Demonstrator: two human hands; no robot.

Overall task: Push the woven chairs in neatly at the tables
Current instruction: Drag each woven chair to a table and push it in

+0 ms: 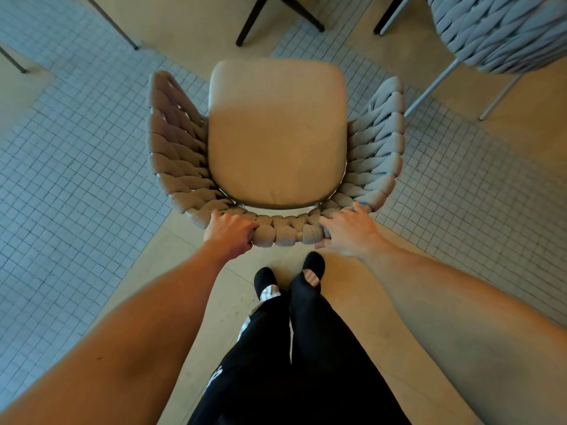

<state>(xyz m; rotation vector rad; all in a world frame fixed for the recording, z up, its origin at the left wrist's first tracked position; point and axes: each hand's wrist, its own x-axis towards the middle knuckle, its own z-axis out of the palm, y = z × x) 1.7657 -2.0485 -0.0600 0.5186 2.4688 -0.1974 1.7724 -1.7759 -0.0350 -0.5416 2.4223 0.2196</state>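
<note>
The woven chair [276,142] stands on the floor directly in front of the person, seat facing away, with its curved backrest nearest the body. Its shell is made of thick, rope-like braided cords wrapped in horizontal bands around a U-shaped frame; a smooth tan seat cushion [277,130] with rounded corners fills the centre. The left hand [230,230] grips the top rim of the backrest, fingers curled over the braid. The right hand [348,231] rests on the rim at the opposite side, fingers spread forward over the weave and thumb tucked beneath, so it clamps the rim more loosely. This two-point hold, one hand on each side of the back, likely serves to steer the chair straight while pushing. No tabletop is visible; dark table legs [276,16] stand on the floor beyond the seat's front edge, so the chair appears not yet pushed in. A second woven chair [503,29], grey with thin metal legs, stands at upper right. The floor [76,179] combines small square mosaic tiles with smooth beige bands.
</note>
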